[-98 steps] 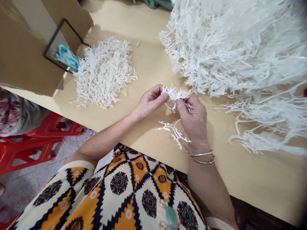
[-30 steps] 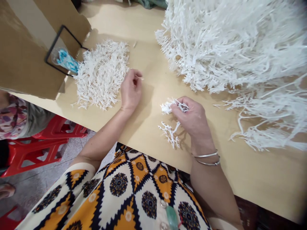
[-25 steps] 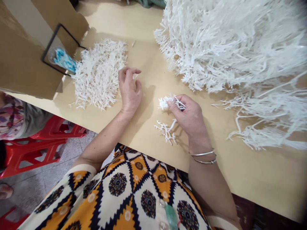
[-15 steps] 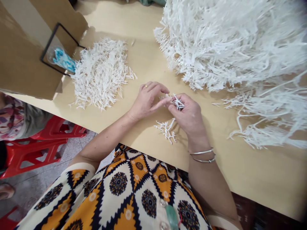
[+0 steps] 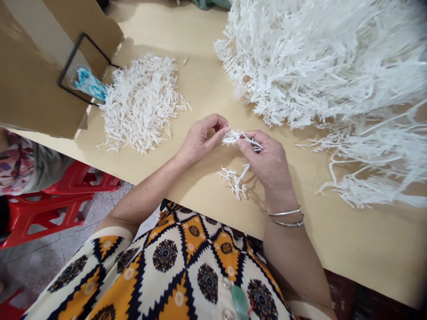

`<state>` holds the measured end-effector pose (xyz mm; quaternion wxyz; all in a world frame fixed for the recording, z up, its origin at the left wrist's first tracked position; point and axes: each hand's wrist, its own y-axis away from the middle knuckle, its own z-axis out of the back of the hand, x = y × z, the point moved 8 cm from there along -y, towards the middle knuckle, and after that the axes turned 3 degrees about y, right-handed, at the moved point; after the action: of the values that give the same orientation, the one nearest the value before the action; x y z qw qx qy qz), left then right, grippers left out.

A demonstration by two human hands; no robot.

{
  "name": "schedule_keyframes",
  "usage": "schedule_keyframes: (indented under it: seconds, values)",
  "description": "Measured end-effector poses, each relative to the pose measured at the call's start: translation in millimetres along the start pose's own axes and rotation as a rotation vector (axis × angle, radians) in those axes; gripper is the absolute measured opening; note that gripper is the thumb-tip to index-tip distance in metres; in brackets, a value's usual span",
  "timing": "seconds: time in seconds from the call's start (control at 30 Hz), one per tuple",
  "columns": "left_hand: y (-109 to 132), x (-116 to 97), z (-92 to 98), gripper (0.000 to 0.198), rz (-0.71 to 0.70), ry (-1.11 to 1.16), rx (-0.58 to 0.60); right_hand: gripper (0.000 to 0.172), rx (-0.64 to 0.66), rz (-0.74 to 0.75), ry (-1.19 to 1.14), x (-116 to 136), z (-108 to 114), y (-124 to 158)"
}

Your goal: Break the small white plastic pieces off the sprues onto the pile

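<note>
Bent over a tan work table (image 5: 200,71), a person in an orange, cream and navy patterned garment (image 5: 187,266) works a bunch of white branched pieces (image 5: 232,138) with two bare hands at the middle of the frame. The right hand (image 5: 268,153) pinches the bunch between thumb and bent fingers, thin white stems looping at the fingertips. The left hand (image 5: 202,138) curls in from the other side, thumb and forefinger drawn near each other at the bunch's left tips; from where I stand I cannot tell whether they are closed on it. Just below, a loose forked sprig (image 5: 235,180) has its stem running up toward the right hand, and I cannot tell whether it touches the table. A huge heap of white strands (image 5: 320,58) fills the upper right of the frame, with stragglers (image 5: 367,178) spread beneath it at the right edge. Left of centre, a smaller pile of white tips (image 5: 140,104) lies near a black wire frame (image 5: 71,58), a blue-and-white item (image 5: 89,84) and a cardboard box (image 5: 33,89) in the upper left. Two silvery bangles (image 5: 285,218) circle the right wrist; a green pendant (image 5: 238,300) shows at the bottom, and red plastic stools (image 5: 50,209) stand at the left edge, beside another person's floral clothing (image 5: 16,166)
</note>
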<state>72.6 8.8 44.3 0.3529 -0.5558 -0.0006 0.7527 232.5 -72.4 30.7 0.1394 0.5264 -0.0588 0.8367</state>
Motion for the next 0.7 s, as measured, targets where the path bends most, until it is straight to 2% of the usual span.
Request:
schedule_keyframes:
  seconds: [0.17, 0.27, 0.37, 0.43, 0.5, 0.6, 0.7]
  values:
    - [0.8, 2.6, -1.6, 0.039, 0.048, 0.021, 0.016, 0.026, 0.082, -0.038, -0.044, 0.7, -9.8, 2.4]
    - [1.0, -3.9, -2.9, 0.036, 0.006, 0.035, 0.035, 0.026, 0.027, -0.103, -0.007, 0.7, -9.1, 5.0]
    - [0.6, -4.3, -1.0, 0.034, -0.027, -0.008, 0.011, 0.021, 0.005, -0.096, 0.045, 4.2, -9.7, 6.5]
    - [-0.7, 7.0, 9.0, 0.036, 0.017, -0.046, -0.098, 0.017, 0.034, -0.084, 0.088, 4.7, -12.1, 6.8]
    - [-0.5, 24.9, 25.9, 0.040, 0.093, -0.054, -0.275, 0.015, 0.061, -0.099, 0.112, 1.4, -13.6, 6.9]
    - [2.6, 45.2, 47.0, 0.042, 0.154, -0.063, -0.480, 0.020, 0.061, -0.103, 0.079, -2.8, -13.0, 6.2]
    - [9.4, 41.3, 62.8, 0.048, 0.115, -0.148, -0.654, 0.021, 0.037, -0.067, 0.053, -1.7, -11.8, 5.3]
